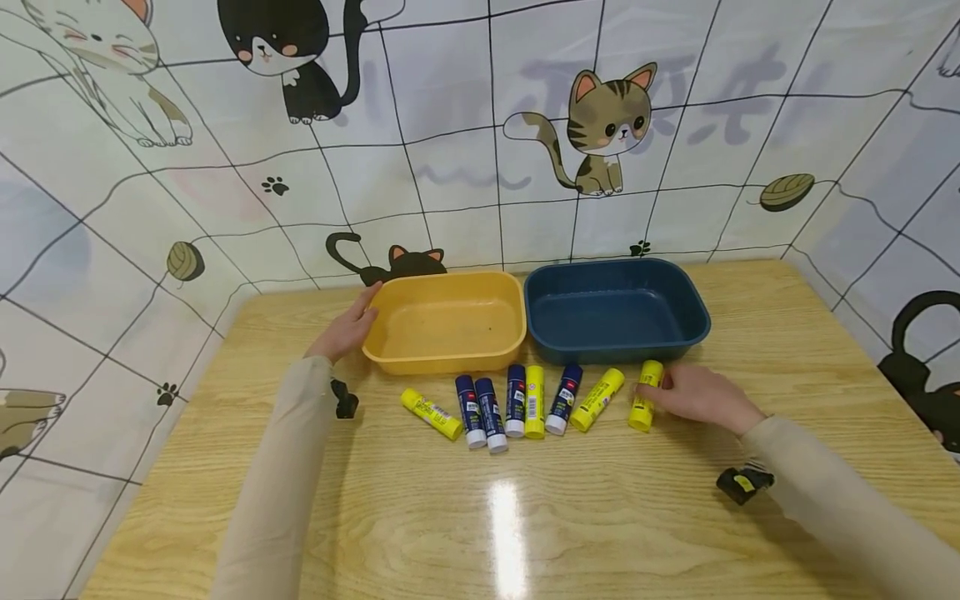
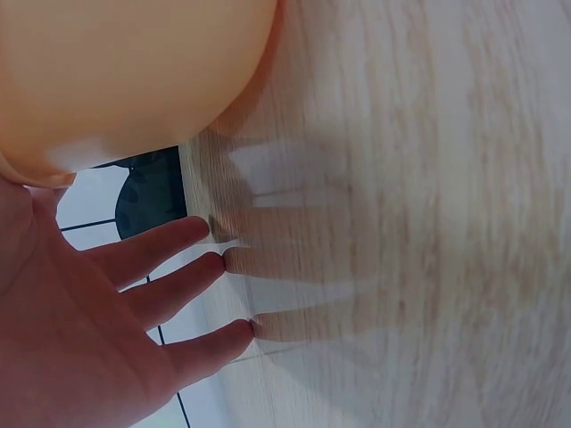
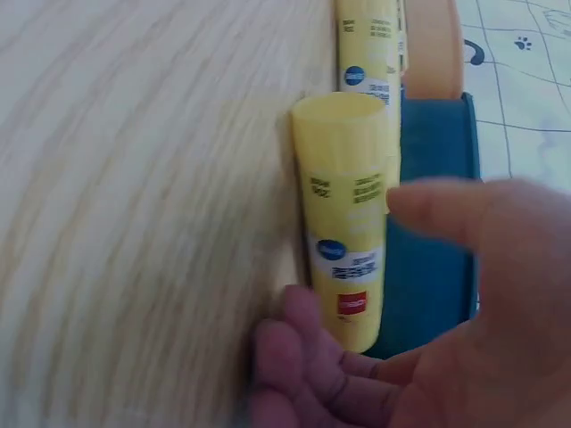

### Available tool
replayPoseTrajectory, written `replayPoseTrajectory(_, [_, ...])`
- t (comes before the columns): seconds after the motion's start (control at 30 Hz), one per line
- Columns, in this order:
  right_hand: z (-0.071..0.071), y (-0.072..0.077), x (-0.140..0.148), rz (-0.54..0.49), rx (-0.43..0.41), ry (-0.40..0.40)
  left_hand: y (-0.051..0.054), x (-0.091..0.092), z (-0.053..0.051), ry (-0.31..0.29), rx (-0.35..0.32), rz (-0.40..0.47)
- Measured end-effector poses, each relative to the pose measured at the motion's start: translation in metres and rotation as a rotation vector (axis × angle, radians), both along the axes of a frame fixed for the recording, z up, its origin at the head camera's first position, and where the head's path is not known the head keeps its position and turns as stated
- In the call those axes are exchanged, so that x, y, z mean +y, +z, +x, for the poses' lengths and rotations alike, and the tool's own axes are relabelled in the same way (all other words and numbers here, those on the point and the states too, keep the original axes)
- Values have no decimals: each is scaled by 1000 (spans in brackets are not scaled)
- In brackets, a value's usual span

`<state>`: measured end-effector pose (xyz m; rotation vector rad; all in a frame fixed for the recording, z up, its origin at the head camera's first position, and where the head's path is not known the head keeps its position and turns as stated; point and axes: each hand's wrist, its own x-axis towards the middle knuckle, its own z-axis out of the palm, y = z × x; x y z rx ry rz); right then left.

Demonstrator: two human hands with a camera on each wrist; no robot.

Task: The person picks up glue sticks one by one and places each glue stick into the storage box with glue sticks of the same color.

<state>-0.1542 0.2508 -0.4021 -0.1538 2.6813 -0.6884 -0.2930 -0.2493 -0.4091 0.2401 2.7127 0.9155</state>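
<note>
The left hand (image 1: 348,327) rests at the left end of the yellow bin (image 1: 444,365), its fingers spread. In the left wrist view, three fingers of that hand (image 2: 98,312) extend past the bin wall (image 2: 143,80), near the table. On the right, the other hand (image 1: 708,397) has thumb and fingers around the rightmost yellow glue stick (image 1: 642,414), which lies in front of the blue bin (image 1: 618,353). The right wrist view shows this stick (image 3: 343,214) between the thumb and curled fingers of the hand (image 3: 473,312).
Left of the held stick lie more yellow glue sticks (image 1: 597,400) (image 1: 534,404) (image 1: 431,414) and several dark blue ones with white ends (image 1: 564,400) (image 1: 491,417). Both bins stand side by side near the patterned cloth (image 1: 450,167) behind the wooden table (image 1: 420,517).
</note>
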Motion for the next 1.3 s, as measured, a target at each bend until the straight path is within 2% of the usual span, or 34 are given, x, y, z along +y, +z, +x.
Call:
replayPoseTrajectory(0.23, [-2, -4, 1, -43, 0, 5, 1, 1, 2, -7, 2, -8])
replayPoseTrajectory(0.5, [8, 2, -4, -39, 34, 64, 1, 2, 4, -24, 4, -1])
replayPoseTrajectory(0.67, [12, 15, -10, -28, 73, 87, 2, 4, 3, -26, 8, 11])
replayPoseTrajectory(0.83, [12, 36, -17, -21, 93, 121, 2, 3, 2, -16, -1, 14])
replayPoseTrajectory(1.1, [2, 63, -21, 42, 143, 161, 4, 2, 4, -3, -22, -17])
replayPoseTrajectory(1.3, [-7, 78, -22, 84, 162, 168, 5, 4, 4, 5, -20, -12])
